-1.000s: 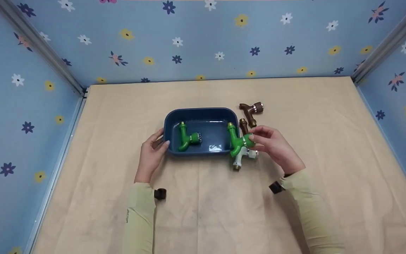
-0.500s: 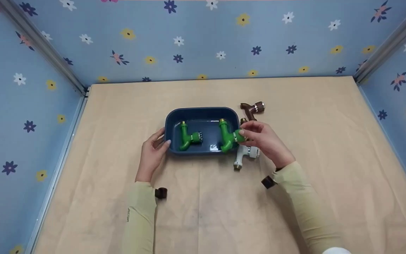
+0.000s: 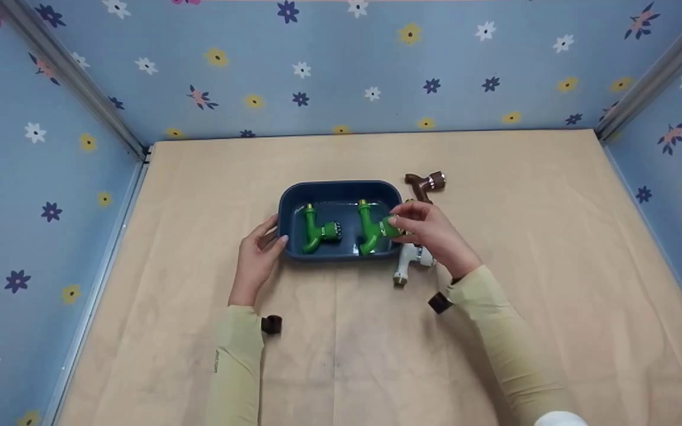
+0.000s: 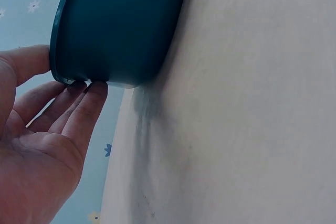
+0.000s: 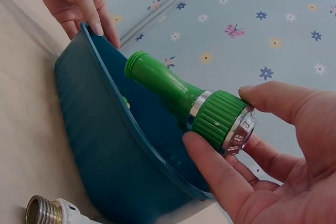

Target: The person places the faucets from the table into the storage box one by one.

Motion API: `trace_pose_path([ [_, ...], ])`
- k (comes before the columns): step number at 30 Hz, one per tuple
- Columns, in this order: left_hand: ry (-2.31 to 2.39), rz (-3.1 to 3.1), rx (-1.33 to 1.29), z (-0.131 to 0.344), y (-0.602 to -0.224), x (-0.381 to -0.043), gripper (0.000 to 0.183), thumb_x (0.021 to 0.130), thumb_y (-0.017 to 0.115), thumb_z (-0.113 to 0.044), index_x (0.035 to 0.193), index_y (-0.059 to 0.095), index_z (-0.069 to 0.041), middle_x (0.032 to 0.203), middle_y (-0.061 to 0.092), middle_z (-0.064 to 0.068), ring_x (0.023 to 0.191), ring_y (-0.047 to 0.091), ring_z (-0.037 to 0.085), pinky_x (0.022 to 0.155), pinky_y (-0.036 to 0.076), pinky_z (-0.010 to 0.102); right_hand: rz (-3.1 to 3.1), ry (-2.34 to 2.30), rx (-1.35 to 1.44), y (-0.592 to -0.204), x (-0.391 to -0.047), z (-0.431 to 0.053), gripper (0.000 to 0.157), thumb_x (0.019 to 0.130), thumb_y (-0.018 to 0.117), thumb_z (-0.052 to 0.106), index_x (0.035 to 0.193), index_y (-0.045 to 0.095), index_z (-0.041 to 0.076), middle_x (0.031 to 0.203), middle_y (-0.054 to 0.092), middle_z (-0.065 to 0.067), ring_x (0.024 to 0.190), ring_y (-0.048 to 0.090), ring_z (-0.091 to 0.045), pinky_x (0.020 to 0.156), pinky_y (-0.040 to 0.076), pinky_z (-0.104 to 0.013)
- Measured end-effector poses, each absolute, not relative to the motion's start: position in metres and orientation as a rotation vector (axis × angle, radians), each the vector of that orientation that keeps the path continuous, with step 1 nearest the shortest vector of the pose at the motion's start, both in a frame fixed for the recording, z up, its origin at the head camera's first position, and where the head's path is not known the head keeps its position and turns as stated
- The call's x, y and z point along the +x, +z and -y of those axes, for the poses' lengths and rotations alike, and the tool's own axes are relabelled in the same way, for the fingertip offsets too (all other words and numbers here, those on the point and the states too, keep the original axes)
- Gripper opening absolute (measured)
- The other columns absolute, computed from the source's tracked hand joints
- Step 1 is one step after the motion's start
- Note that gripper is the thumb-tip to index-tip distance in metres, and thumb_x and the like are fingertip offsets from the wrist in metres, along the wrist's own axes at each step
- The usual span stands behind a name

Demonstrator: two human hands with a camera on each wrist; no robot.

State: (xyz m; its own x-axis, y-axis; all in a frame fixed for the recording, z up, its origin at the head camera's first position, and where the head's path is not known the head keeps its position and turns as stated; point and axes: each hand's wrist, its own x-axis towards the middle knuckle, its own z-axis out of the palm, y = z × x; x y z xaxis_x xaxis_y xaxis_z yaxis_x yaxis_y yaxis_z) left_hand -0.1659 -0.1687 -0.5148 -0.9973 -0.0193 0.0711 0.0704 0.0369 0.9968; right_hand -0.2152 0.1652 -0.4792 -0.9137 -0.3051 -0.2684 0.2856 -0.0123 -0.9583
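My right hand (image 3: 436, 236) pinches a green tap (image 3: 370, 231) by its ribbed handle, thumb on one side and fingers on the other. In the right wrist view, this tap (image 5: 163, 85) hangs over the open top of a dark blue plastic bin (image 5: 105, 124). Another green tap (image 3: 312, 231) lies inside the bin (image 3: 338, 258) on the left. My left hand (image 3: 255, 254) grips the bin's left end. In the left wrist view, its thumb reaches the rim and its fingers (image 4: 86, 114) press the outer wall of the bin (image 4: 118, 30).
A white tap (image 3: 403, 266) with a brass thread lies right of the bin, under my right hand. Behind it lies a brown tap (image 3: 421, 184); a second brown one is mostly hidden by the hand. Flowered blue panels (image 3: 341, 53) enclose the cloth-covered table (image 3: 341, 367).
My right hand has carried the green tap leftward, from above the bin's right rim to over its inside. The left hand has stayed on the bin's left end.
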Motion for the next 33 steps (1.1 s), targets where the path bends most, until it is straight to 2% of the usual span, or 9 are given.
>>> trace_pose_path([
  [13,-2.151,2.222,-0.051,0.169,-0.515,-0.165,0.051,0.091,0.060,0.005,0.138,0.041,0.011,0.140,0.041,0.030,0.127,0.043,0.042,0.107,0.035,0.046,-1.922,-1.947,-0.056,-0.481,-0.219,-0.151,0.025,0.088,0.070,0.009,0.108,0.061,-0.003,0.101,0.058,-0.014,0.084,0.061,-0.019,0.081,0.056,-0.042],
  [20,-2.155,2.235,-0.023,0.169,-0.514,-0.166,0.052,0.091,0.060,0.005,0.139,0.041,0.010,0.141,0.041,0.028,0.127,0.044,0.040,0.107,0.036,0.045,-1.965,-1.900,-0.040,-0.480,-0.221,-0.142,0.026,0.088,0.071,0.013,0.108,0.061,-0.001,0.103,0.059,-0.013,0.087,0.060,-0.020,0.081,0.056,-0.040],
  [25,-2.150,2.233,-0.019,0.169,-0.515,-0.166,0.052,0.091,0.060,0.005,0.139,0.041,0.010,0.140,0.042,0.027,0.126,0.045,0.039,0.107,0.036,0.044,-1.962,-1.907,-0.030,-0.483,-0.224,-0.135,0.030,0.087,0.071,0.010,0.110,0.059,-0.005,0.100,0.059,-0.011,0.087,0.060,-0.018,0.079,0.057,-0.038],
  [33,-2.152,2.223,-0.029,0.169,-0.514,-0.166,0.051,0.091,0.060,0.005,0.138,0.041,0.011,0.140,0.042,0.029,0.126,0.045,0.040,0.107,0.036,0.045,-1.979,-1.874,-0.023,-0.485,-0.226,-0.127,0.032,0.087,0.071,0.009,0.111,0.058,-0.007,0.100,0.059,-0.013,0.088,0.061,-0.021,0.081,0.056,-0.042],
])
